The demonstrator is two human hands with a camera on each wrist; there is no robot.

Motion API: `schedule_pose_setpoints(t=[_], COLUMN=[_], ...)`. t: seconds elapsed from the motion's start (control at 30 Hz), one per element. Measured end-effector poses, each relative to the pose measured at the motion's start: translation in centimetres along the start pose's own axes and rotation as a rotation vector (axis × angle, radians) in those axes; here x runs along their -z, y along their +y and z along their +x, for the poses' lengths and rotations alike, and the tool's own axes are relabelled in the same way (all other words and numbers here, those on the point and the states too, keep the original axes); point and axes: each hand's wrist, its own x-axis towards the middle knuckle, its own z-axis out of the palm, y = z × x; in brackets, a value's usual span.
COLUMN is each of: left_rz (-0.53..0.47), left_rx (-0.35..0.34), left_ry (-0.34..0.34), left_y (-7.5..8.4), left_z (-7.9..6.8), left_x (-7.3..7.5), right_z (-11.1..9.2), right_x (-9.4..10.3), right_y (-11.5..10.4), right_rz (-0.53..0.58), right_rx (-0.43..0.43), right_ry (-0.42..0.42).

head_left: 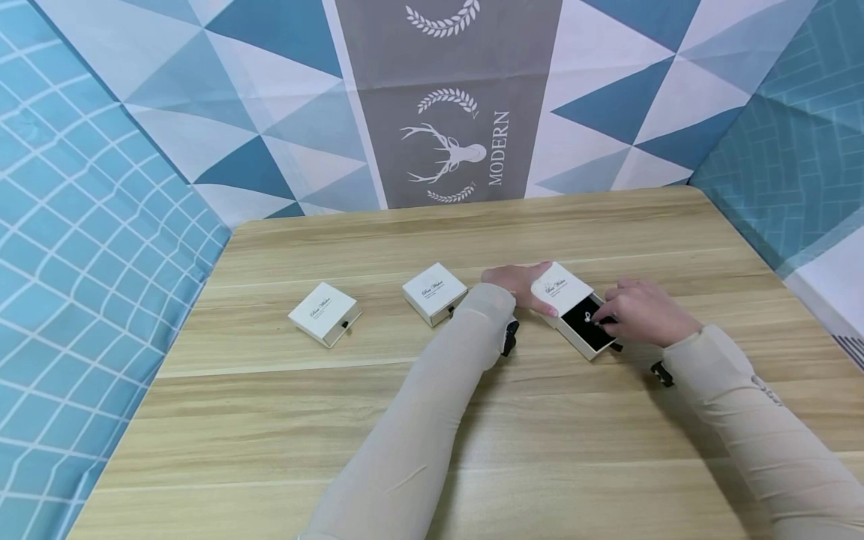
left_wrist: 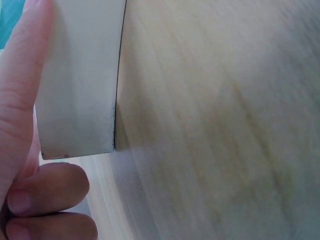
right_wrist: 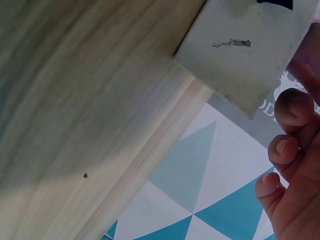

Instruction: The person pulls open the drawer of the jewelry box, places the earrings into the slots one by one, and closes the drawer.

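Note:
In the head view, a cream gift box (head_left: 559, 287) with dark script on its sleeve has its drawer slid partway out toward the front right. My left hand (head_left: 516, 283) grips the sleeve from the left, thumb along the near side. The left wrist view shows a finger lying along the box's side wall (left_wrist: 80, 90). Inside the drawer is a black lining (head_left: 582, 321). A small silver piece of jewellery (head_left: 588, 317) sits there, and my right hand (head_left: 644, 311) pinches it at its fingertips. Its outer fingers (right_wrist: 295, 107) are curled beside the drawer's front.
Two more cream boxes with closed drawers rest on the wooden table (head_left: 324, 450): one (head_left: 434, 291) just left of my left wrist, another (head_left: 325, 313) farther left. Behind the table's far edge hangs a patterned cloth (head_left: 445, 112).

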Motion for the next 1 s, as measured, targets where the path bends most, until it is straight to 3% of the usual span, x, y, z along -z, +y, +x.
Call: schedule_pose_setpoints(t=[0.3,0.57,0.77,0.87,1.0], left_rz=[-0.006,0.000,-0.008,-0.015,-0.020], left_rx=[0.006,-0.004,0.007,0.014,0.019], left_ry=[0.002,0.000,-0.004,-0.011,-0.024], left_y=[-0.1,-0.2,-0.2,-0.2,-0.3], left_z=[-0.1,-0.1,0.1,0.3,0.5], left_x=[-0.1,0.0,0.0,-0.1,-0.4], right_z=[-0.2,-0.2,-0.3,-0.6,-1.7], right_x=[-0.2,-0.2,-0.1,-0.1,0.0], right_y=[0.1,0.1,0.2,0.4,0.7], right_rz=[0.034,0.051,0.047,0.071,0.118], right_rx=[0.036,-0.029,-0.024,0.000,0.063], right_ry=[0.014,0.000,0.001,0.057,0.241])
